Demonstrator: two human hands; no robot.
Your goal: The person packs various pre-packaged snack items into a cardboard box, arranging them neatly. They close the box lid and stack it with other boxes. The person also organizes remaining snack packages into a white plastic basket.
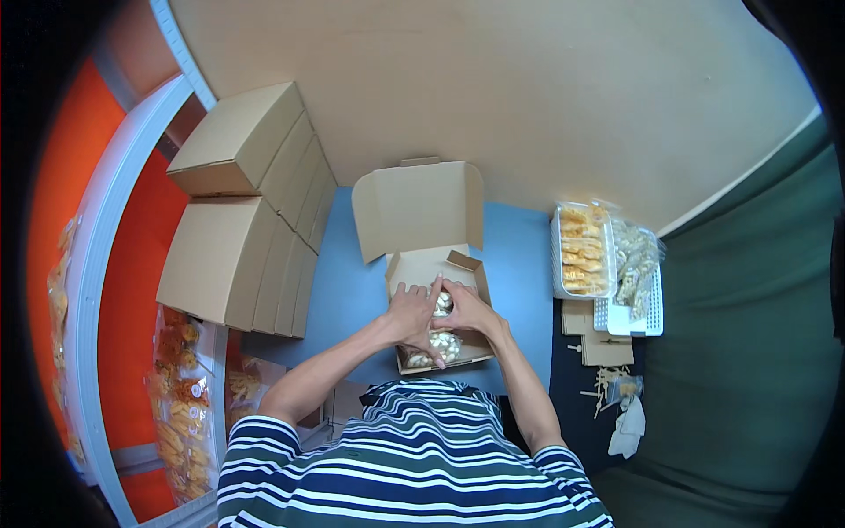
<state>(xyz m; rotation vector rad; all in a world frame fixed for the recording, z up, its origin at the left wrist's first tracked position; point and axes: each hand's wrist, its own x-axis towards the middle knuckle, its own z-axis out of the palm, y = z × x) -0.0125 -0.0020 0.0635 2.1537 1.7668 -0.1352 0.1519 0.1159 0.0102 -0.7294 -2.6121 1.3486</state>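
Note:
An open cardboard mailer box (476,346) lies before me with its lid (422,204) raised at the back. Inside are two clear packets of pale, rounded pieces, an upper packet (443,303) and a lower packet (443,348). My left hand (414,315) is spread at the box's left side, its thumb reaching down over the lower packet and its fingers beside the upper one; whether it grips either cannot be told. Around the upper packet's right side, my right hand (467,309) holds it between thumb and fingers. The fingertips of both hands nearly meet above it.
Stacked cardboard boxes (254,218) stand left on the blue tabletop (521,264). At right are a clear bin of orange snack packets (583,254) and a white basket (650,320) with pale packets. Flat cardboard pieces (606,350) and a white cloth (627,429) lie below. Bagged snacks (185,422) fill a lower-left shelf.

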